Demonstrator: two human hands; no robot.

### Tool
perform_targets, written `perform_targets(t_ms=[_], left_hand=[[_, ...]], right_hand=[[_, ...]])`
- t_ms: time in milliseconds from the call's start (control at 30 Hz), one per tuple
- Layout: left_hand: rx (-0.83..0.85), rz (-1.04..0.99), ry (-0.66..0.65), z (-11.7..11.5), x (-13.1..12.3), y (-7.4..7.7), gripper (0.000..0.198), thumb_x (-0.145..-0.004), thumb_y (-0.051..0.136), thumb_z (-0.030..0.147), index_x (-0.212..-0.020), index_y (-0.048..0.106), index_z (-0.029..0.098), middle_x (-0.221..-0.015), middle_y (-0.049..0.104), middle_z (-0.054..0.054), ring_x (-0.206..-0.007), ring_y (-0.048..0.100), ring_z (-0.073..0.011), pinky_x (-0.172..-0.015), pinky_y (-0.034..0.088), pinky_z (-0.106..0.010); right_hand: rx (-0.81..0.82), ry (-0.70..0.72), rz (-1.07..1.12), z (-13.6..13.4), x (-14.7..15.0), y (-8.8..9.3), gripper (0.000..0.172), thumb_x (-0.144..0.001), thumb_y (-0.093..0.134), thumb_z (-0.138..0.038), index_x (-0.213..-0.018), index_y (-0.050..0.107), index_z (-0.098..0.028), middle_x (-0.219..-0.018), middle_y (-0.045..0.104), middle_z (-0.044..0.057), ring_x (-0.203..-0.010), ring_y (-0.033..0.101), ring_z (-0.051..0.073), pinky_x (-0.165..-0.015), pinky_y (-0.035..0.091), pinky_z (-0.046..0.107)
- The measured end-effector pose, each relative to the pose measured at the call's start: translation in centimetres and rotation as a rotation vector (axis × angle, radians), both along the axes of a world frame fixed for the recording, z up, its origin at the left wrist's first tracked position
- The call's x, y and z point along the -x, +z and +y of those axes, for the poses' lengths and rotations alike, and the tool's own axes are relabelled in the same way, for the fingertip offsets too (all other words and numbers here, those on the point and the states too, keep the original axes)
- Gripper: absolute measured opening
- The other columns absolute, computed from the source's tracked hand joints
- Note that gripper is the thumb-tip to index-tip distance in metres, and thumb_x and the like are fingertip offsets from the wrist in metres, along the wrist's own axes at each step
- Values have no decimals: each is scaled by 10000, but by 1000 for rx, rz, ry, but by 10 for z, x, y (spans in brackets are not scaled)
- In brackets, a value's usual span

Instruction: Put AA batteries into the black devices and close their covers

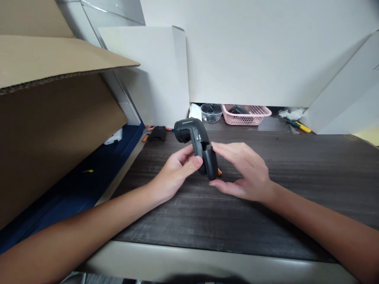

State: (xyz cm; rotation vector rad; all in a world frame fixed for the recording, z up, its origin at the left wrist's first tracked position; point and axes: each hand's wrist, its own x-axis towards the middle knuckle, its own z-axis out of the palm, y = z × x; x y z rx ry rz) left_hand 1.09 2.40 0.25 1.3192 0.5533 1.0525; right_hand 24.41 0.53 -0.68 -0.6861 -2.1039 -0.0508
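Note:
A black L-shaped handheld device (197,132), with a rounded head and small buttons on its side, is held tilted above the dark table. My left hand (180,167) is closed around its handle, thumb pressed on the near side. Against the handle's lower right sits a black curved cover piece (211,163), with a gap showing at its upper end. My right hand (245,171) spans this piece, fingertips at its top and thumb at its bottom. Behind the device, a bit of an orange item (219,172) peeks out.
A black part (158,133) and orange-tipped items (145,138) lie at the table's back left. Along the back stand a clear bowl (211,113), a pink basket (247,118) and a yellow-green tool (302,126). A large cardboard box (59,59) flanks the left.

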Motion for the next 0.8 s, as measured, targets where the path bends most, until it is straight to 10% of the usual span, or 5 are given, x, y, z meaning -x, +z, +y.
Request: perform_targets(t_ms=[333,567,800], left_hand=[[137,6,-92,-8,-4,2,504,-895,858,330,-1357,700,207,-1056,800,-79,-868,759,-192,-693,622,-249],[28,228,-130,-18,-4,-1,629,-774,944,298,-1352,704,229,-1236,741,-107,-1023,733,-259,-756,624,-309],[-17,274,-168,-26,-3,3,697,-740,963,354,-1373,693,246,-1258,720,-115,-1066,723,-310,-761,604,-335]], right_hand=[[-62,-38,-39,6,0,-7,938,-877,841,-499,-1668,348,-390,-1456,633,138,-1305,638,383,-1095,521,607],[33,111,-137,15,-7,5,1393,-668,914,-728,-1716,46,-429,-1787,176,131,-1610,288,488,-1259,342,709],[32,102,-18,3,-6,7,1371,-588,946,-742,-1693,206,-408,-1700,330,140,-1535,393,496,-1262,348,704]])
